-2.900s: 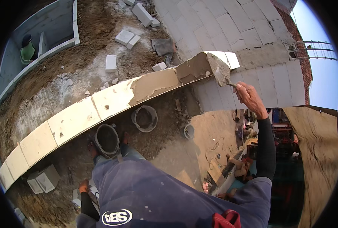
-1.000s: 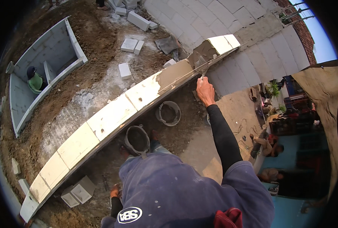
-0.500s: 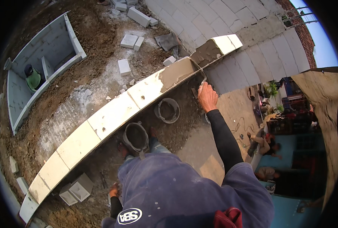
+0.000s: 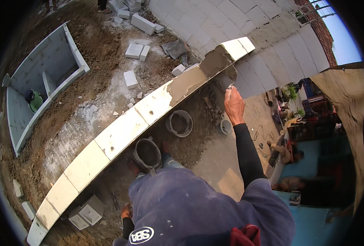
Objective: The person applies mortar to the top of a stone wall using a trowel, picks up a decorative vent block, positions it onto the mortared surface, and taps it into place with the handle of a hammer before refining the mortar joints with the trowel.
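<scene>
A trowel (image 4: 231, 76) is gripped by its handle in my right hand (image 4: 235, 107), whose fingers are closed around it. Its blade is beside the near face of a low wall of pale blocks (image 4: 122, 130), just below the top edge. Wet grey mortar (image 4: 187, 85) covers part of the wall top, and more lies farther along up to the end blocks (image 4: 238, 47). My left hand (image 4: 126, 210) hangs low beside my body, away from the wall; its fingers are too small and partly hidden to read.
Near my feet are a bucket of grey mix (image 4: 147, 153), a second bucket (image 4: 179, 123) and a smaller pail (image 4: 225, 126). Hollow pale blocks (image 4: 86, 211) lie at lower left. Beyond the wall, a person in green (image 4: 35, 101) is inside a block-walled pit (image 4: 72, 77). Loose blocks (image 4: 134, 51) lie on soil.
My right hand has moved slightly right with the trowel. The blade has left the mortar on the wall top and is now beside the wall's near face.
</scene>
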A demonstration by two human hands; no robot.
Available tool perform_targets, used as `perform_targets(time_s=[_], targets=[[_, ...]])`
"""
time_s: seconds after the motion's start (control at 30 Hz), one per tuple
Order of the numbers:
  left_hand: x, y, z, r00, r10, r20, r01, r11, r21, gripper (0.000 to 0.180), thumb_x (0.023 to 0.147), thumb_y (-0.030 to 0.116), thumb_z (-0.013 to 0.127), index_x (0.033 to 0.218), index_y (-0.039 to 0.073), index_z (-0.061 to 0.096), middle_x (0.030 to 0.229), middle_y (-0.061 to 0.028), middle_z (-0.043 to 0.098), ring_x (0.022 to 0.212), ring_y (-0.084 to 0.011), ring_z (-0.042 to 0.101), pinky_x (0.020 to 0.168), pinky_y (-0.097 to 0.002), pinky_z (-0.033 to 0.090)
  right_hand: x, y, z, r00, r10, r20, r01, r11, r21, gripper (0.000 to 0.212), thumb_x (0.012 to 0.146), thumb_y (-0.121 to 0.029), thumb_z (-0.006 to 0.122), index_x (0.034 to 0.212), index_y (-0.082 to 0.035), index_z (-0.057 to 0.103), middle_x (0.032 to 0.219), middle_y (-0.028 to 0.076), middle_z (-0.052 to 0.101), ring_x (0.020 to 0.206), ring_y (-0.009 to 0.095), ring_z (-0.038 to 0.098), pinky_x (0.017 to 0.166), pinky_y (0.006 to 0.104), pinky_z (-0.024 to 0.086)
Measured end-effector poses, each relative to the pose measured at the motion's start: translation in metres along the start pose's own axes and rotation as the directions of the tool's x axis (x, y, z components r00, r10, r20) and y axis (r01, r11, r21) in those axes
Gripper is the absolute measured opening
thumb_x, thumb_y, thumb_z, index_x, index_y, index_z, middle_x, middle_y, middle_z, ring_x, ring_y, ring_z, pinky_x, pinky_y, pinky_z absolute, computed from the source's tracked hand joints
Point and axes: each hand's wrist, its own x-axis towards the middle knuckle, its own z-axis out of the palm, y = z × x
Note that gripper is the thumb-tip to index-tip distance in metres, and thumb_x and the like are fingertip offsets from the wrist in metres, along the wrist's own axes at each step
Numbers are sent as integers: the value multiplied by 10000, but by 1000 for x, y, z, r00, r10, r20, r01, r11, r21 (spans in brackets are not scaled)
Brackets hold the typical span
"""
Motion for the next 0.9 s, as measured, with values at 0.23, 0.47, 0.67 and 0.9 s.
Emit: perform_targets(time_s=[0.23,0.47,0.67,0.9], targets=[[-33,23,-7,998,41,52,-36,994,-99,382,962,388,613,1206,103,684,1196,-56,663,823,-234,615,610,-451,495,-70,57,18,997,-6,-71,11,998,70,351,1050,-306,542,1242,-18,602,1038,224,695,905,461,673,745,530,540],[-66,83,-26,941,333,65,-331,855,399,368,984,408,558,1224,156,675,1172,-43,660,898,-255,624,688,-450,514,41,45,12,972,-235,30,224,954,199,316,1063,-328,506,1168,-40,582,974,217,675,888,480,645,723,549,518],[-51,54,1,976,216,-11,-213,967,140,392,988,437,565,1225,148,685,1127,-60,688,941,-248,642,716,-465,525,14,66,22,995,-76,69,55,963,265,303,1078,-310,486,1196,-45,573,936,261,671,873,489,648,702,533,501],[-28,-1,18,994,105,-27,-104,994,28,408,1000,453,549,1236,152,690,1120,-75,701,975,-252,655,734,-478,539,-57,60,28,996,-72,56,59,975,213,268,1066,-269,511,1189,-43,588,968,263,682,886,492,649,731,545,508]])
